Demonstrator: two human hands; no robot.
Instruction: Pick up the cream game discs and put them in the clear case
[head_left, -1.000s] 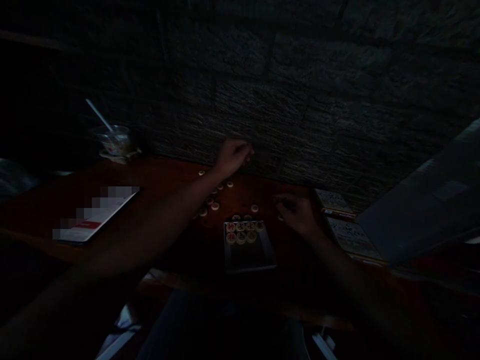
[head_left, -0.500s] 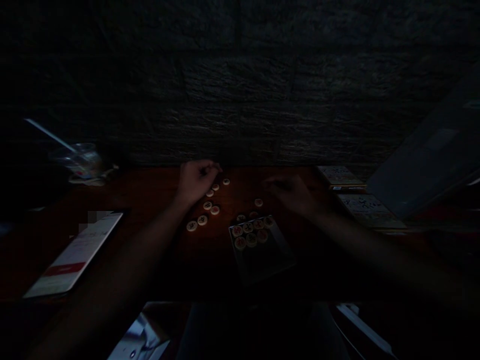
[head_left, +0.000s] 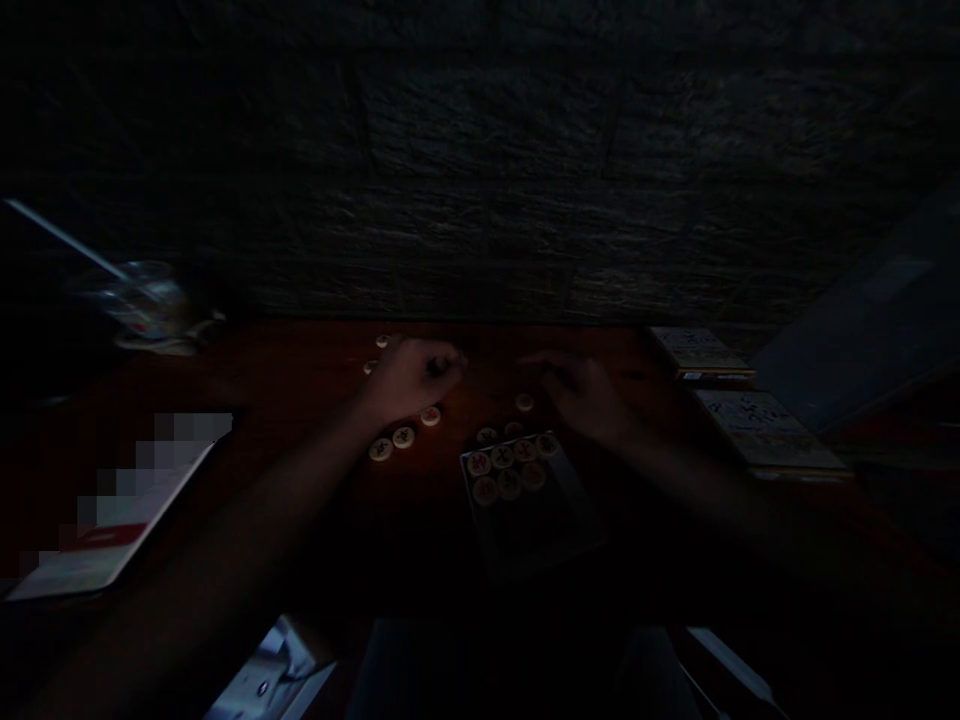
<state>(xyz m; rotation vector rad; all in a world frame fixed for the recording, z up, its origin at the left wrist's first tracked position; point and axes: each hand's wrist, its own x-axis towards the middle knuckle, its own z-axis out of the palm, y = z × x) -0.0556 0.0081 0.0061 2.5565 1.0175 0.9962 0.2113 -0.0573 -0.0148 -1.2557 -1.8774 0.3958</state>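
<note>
The light is very dim. My left hand (head_left: 416,378) is above the far middle of the table, its fingers curled in a pinch; whatever they may hold is hidden. Round xiangqi pieces (head_left: 403,437) lie around and partly under it, several bearing dark or red characters. To the right, my right hand (head_left: 585,392) hovers with its index finger stretched out to the left and thumb apart, and nothing shows in it. Beside it lies a single xiangqi piece (head_left: 524,402). Closer to me is a shallow tray (head_left: 577,500), its far part filled with two rows of pieces.
A tablet or phone (head_left: 124,537) with a lit screen lies at left. Behind it stands a clear plastic cup (head_left: 154,305) with a straw. Two flat printed boxes (head_left: 765,425) lie at right by a grey panel (head_left: 855,320). A stone wall (head_left: 480,160) rises behind the table.
My left hand has moved to the right over the loose pieces, and pieces now show on its far left side. My right hand has barely moved. The camera view has shifted slightly.
</note>
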